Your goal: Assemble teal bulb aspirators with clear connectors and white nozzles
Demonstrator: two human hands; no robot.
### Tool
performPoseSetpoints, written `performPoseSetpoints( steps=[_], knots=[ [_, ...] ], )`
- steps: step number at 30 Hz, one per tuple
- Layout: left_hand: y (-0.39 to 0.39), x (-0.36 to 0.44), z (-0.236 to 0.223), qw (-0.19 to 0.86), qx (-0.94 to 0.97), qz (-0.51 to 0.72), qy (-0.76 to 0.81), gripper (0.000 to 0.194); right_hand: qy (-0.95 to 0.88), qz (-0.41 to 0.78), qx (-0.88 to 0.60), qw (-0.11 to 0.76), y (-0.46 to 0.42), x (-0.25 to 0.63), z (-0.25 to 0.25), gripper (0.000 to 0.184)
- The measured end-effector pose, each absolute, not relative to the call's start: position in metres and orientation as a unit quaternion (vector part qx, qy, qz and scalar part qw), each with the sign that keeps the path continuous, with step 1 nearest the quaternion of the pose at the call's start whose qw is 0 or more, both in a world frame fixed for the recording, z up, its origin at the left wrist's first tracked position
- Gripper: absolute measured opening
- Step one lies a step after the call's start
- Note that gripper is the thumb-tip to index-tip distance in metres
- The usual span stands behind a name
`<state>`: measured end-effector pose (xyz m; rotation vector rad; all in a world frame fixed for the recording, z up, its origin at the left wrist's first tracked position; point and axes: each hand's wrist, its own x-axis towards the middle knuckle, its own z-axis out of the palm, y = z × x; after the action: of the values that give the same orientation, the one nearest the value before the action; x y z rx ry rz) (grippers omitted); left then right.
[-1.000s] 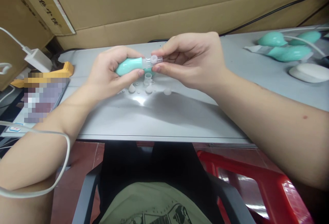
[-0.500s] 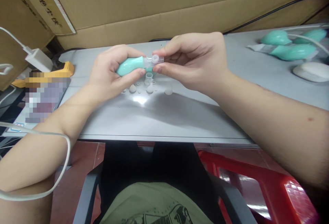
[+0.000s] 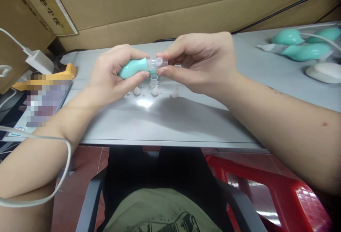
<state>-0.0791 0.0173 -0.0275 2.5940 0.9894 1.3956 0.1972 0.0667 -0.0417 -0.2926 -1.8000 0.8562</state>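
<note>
Teal bulb (image 3: 131, 68) sits gripped in the left hand (image 3: 110, 70) while the right hand (image 3: 204, 60) pinches the clear tube (image 3: 151, 64) at its mouth, above the tabletop (image 3: 128, 125).

Left hand (image 3: 114, 70): raised over the counter (image 3: 119, 129), fingers curled into a grip, thumb stretched forward
Left forearm (image 3: 69, 122): bare, crossing the counter's front edge on a slant, wrist nearly straight
Right hand (image 3: 205, 60): over the counter, fingertips near the other hand's, thumb and index finger pinching, remaining fingers folded toward the palm
Right forearm (image 3: 277, 108): bare, angled in over the counter's right part
Torso (image 3: 165, 207): before the counter, facing its front edge
</note>
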Motion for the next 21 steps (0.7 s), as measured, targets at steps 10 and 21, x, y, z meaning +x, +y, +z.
performPoseSetpoints(
  steps=[10, 21],
  knots=[
    [0.024, -0.084, -0.031, -0.002, 0.860, 0.423, 0.286, 0.029, -0.767, 0.372, -0.131, 0.507, 0.069, 0.201, -0.043, 0.027],
    [0.024, -0.086, -0.033, 0.030, 0.842, 0.413, 0.345, 0.038, -0.771, 0.356, -0.103, 0.518, 0.071, 0.201, -0.045, 0.025]
  ],
)
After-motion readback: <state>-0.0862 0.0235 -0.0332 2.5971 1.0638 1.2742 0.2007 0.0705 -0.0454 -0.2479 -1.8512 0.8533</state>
